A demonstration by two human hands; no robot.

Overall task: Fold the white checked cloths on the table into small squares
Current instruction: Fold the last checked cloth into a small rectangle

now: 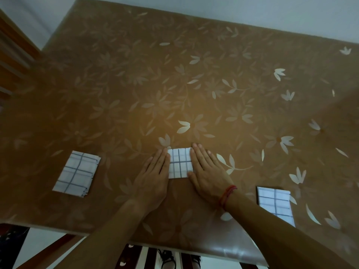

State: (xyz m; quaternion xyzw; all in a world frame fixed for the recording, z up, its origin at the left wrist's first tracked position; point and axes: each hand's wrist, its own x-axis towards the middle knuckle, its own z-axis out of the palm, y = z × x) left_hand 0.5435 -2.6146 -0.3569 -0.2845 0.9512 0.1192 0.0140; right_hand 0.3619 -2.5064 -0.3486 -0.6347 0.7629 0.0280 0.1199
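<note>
Head view, looking down at table [194,74] with a glossy brown cover, pale leaf and flower print.

Middle cloth [179,163]: white, dark grid lines, folded to a small, nearly square rectangle. It lies flat toward the table's near edge, roughly mid-width.

Hands: both on that cloth, flat, fingers straight and close together, nothing gripped.
- left hand [153,179]: palm down on the table, fingertips lying over the cloth's left edge.
- right hand [207,171]: palm down, fingers over the cloth's right edge and reaching just past its far edge; thumb at the near right corner.
- hands are apart, a strip of the checked cloth showing between them. Both forearms come in over the near edge.
- red thread [227,197] wrapped round the right wrist.

Left cloth [76,173]: same white check, folded small, layered edges showing on its right side and near corner. It sits well apart from the hands, toward the table's left edge, turned a bit out of line with the near edge. Nothing touches it.

Right side, close to the near edge: a bright bluish-white checked rectangle [274,205], partly behind the right forearm. Can't tell if it is a cloth or a reflection in the cover.

Off the table: wooden furniture [11,55] past the far left corner, pale wall [252,8] beyond the far edge, dark chair slats [134,257] and a dark sandal [167,258] below the near edge.
</note>
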